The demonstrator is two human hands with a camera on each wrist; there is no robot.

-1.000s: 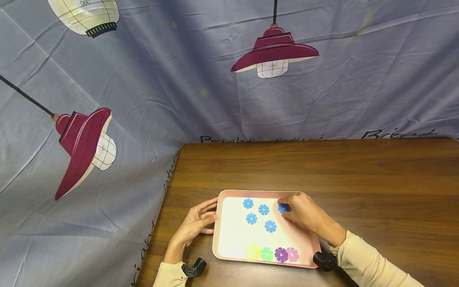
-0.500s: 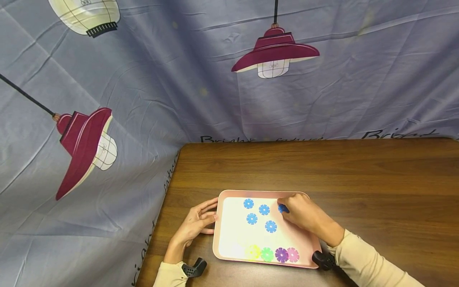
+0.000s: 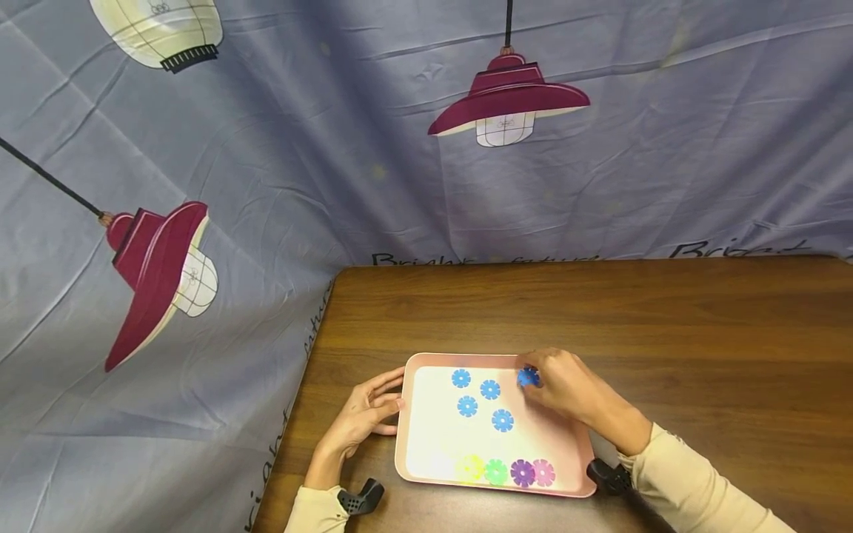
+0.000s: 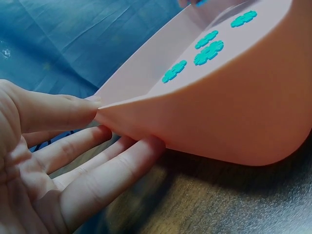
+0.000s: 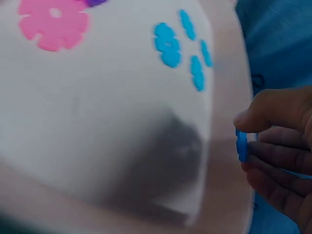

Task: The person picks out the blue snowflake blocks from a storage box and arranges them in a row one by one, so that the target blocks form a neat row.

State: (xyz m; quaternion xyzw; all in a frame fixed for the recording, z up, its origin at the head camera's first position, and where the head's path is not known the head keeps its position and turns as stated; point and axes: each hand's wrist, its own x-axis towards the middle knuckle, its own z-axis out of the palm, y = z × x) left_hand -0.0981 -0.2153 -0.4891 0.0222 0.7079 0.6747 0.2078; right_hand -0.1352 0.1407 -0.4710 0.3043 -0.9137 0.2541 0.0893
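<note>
Thumb and fingers of the right hand (image 3: 563, 381) pinched on one blue slotted disc (image 3: 529, 377), toward the far right corner of the pink tray (image 3: 560, 444); contact between disc and tray wall, cannot tell. Left hand (image 3: 363, 414), fingers parted and fairly straight against the tray's outer left side, thumb at the rim; within, four loose blue discs (image 3: 467, 406) and, along the near side, one yellow disc (image 3: 470, 468), green disc (image 3: 496, 471), purple disc (image 3: 523, 473), pink disc (image 3: 543, 472). Handling, as judged: light edge pinch, tray steadied, held disc kept clear of the wall.
</note>
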